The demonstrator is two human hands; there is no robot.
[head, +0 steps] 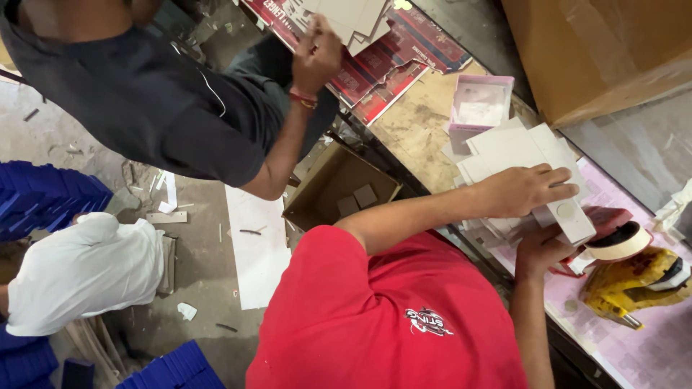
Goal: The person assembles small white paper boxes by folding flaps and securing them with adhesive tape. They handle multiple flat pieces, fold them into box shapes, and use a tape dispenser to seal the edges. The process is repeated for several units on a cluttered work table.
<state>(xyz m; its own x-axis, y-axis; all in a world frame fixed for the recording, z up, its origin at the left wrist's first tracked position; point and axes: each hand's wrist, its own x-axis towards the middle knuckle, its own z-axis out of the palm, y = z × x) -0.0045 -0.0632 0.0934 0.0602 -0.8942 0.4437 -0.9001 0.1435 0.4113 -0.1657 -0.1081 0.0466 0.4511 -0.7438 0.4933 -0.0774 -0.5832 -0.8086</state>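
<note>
Greyboard stack (515,148) on pink-lined bench (634,346), beside yellow tape dispenser (634,277). Left hand (522,189) flat on top, fingers together, pressing down. Right hand (540,248) curled at near edge, grip hidden, cannot tell. Looks like squaring-up stage; lifting calls for firm hold both sides

Tape roll (618,241) on dispenser (638,279), right of card stack (515,151), open box (479,101) behind

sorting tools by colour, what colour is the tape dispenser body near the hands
Yellow, with a roll of pale tape on it; the tape dispenser shows in the head view.
</note>
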